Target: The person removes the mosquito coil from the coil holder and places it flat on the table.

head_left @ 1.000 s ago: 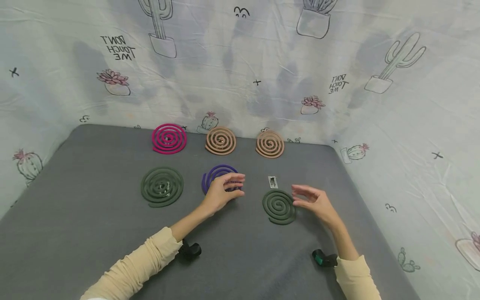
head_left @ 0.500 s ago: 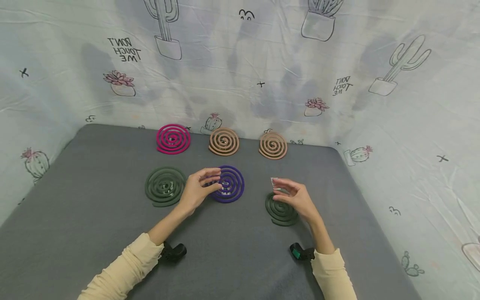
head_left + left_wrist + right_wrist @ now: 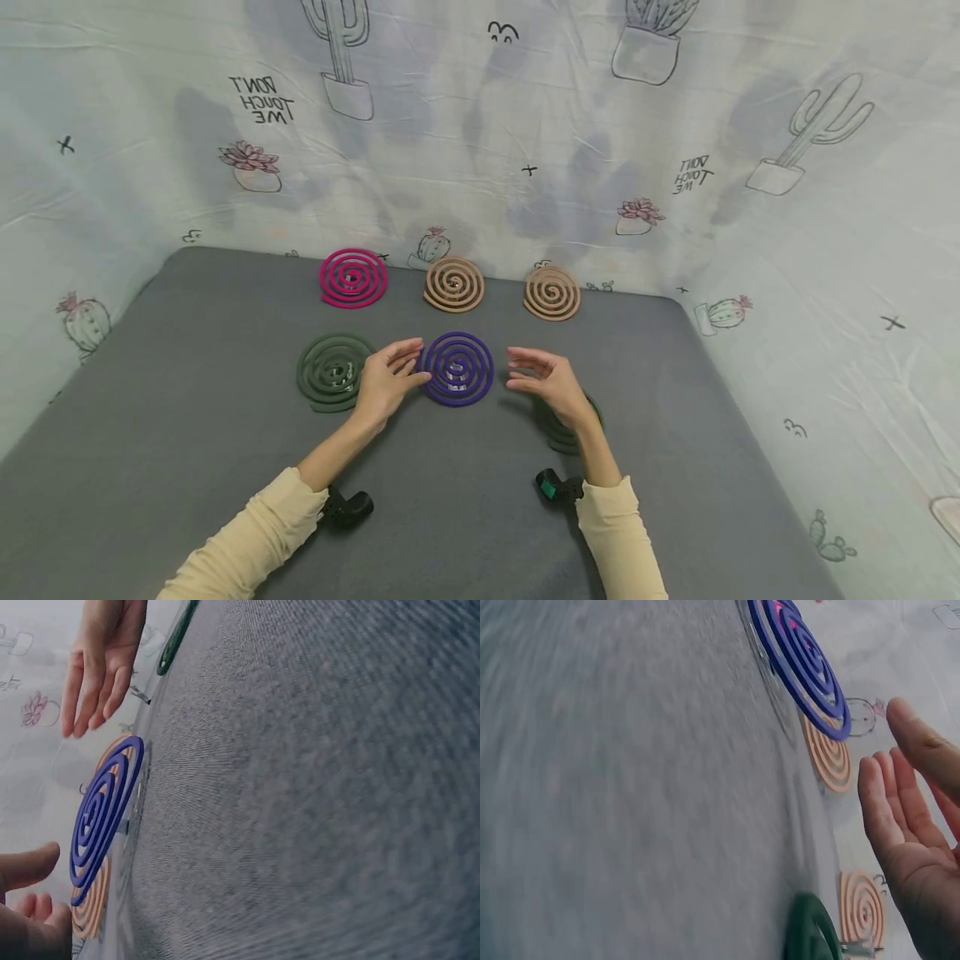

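A purple mosquito coil lies level between my two hands in the head view. In the left wrist view the same coil sits raised off the cloth, with a bit of metal under it. My left hand is at its left edge, thumb and fingers spread apart; whether they touch it I cannot tell. To the right of the coil hovers my right hand, fingers loosely extended and holding nothing. Below that hand a dark green coil is partly hidden. A second green coil lies behind my left hand.
Along the back of the grey cloth-covered table lie a pink coil, a tan coil and another tan coil. A small metal stand shows beside the green coil. A cactus-print cloth hangs behind.
My left hand has drawn left, from over the purple coil to its left edge. My right hand has moved left, from beyond the right green coil toward the purple one. The view has shifted slightly.
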A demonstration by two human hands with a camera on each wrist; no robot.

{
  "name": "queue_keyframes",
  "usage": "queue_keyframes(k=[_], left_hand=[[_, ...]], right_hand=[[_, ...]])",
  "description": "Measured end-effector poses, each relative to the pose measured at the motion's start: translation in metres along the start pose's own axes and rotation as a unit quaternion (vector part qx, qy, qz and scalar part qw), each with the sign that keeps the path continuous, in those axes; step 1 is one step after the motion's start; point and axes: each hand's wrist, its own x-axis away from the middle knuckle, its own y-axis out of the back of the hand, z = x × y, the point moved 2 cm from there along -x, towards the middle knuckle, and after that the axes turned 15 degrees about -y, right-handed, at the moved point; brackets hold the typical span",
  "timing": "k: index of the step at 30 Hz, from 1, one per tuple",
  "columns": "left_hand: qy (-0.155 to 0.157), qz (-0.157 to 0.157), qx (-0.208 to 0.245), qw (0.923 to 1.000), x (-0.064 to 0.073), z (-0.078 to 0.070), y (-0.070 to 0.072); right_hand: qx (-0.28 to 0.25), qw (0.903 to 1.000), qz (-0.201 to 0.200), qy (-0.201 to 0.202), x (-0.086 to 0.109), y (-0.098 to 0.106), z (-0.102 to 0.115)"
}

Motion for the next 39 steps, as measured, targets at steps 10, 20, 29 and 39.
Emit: queue_keyframes(k=[10, 20, 29, 39], left_hand=[[0.045, 0.009, -0.016, 0.9988, 0.002, 0.005, -0.004], [0.078, 0.004, -0.014, 0.9969, 0.003, 0.006, -0.004], [0.08, -0.005, 0.014, 0.9967, 0.002, 0.005, -0.003], [0.076, -0.01, 0.032, 0.9966, 0.005, 0.004, -0.002]], right_hand=[[0.059, 0.9974, -0.009, -0.041, -0.013, -0.014, -0.004], [0.124, 0.9887, -0.03, -0.078, -0.018, -0.019, 0.0], [0.128, 0.9874, -0.048, -0.08, -0.021, -0.021, 0.002], [0.092, 0.9924, -0.035, -0.074, -0.021, -0.023, -0.001]])
